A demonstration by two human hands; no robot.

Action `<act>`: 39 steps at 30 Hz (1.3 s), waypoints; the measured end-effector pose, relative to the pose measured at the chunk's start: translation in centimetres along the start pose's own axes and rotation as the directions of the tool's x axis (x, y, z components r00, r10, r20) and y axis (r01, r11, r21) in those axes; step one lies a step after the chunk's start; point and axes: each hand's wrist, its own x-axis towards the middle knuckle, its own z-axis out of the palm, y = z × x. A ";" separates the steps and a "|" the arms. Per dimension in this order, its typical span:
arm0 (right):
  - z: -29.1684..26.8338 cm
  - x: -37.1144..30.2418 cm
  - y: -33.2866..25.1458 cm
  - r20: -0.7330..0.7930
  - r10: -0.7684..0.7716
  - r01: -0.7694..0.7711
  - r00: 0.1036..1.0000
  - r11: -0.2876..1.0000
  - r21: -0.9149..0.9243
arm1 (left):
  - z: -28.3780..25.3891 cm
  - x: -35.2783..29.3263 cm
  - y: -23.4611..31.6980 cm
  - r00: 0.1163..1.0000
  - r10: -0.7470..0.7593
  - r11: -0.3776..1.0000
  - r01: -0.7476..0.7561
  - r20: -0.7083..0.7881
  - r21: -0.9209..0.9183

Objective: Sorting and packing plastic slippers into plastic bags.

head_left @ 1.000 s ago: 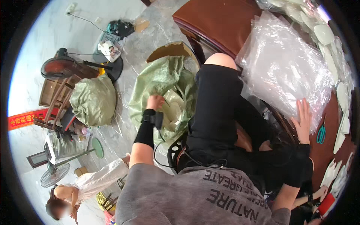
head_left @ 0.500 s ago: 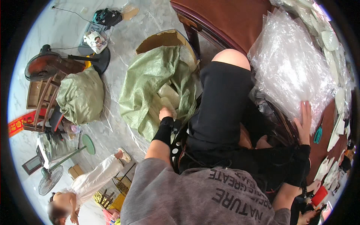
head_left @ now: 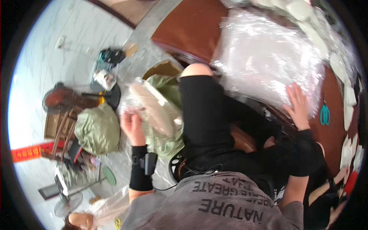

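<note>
My left hand [head_left: 132, 125] is raised beside the green woven sack [head_left: 165, 86], fingers closed on one end of a clear-wrapped package [head_left: 155, 109]. Inside its shiny film lies something long and pale beige; motion blur hides its exact kind. The package hangs over the sack's mouth, left of my knee. On the brown tabletop, my right hand [head_left: 297, 106] lies open with fingers spread, touching the near right part of a stack of clear plastic bags [head_left: 268, 57].
Teal-handled scissors [head_left: 324, 114] lie right of the bags. White pieces [head_left: 347, 101] line the table's right side. A cardboard box [head_left: 163, 69] stands behind the sack. Leftward are another full green sack [head_left: 97, 128], a fan [head_left: 57, 100] and a person [head_left: 82, 220].
My left hand has come up out of the sack and moved left, bringing the wrapped package with it. My right hand stays on the plastic bags. The whole view has shifted.
</note>
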 end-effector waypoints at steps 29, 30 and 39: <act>-2.3 -1.0 2.2 -0.042 -0.007 0.015 0.999 0.977 0.214 | 38.2 0.8 -5.6 0.527 0.285 0.747 -0.645 0.800 0.159; -3.1 -1.2 3.1 -0.087 0.043 -0.017 0.995 0.960 0.281 | 38.3 0.2 -5.3 0.562 0.296 0.690 -0.685 0.772 0.235; -6.3 2.4 -0.5 -0.635 0.226 0.071 0.739 0.911 0.407 | 38.2 -0.2 -5.1 0.613 0.324 0.591 -0.726 0.721 0.352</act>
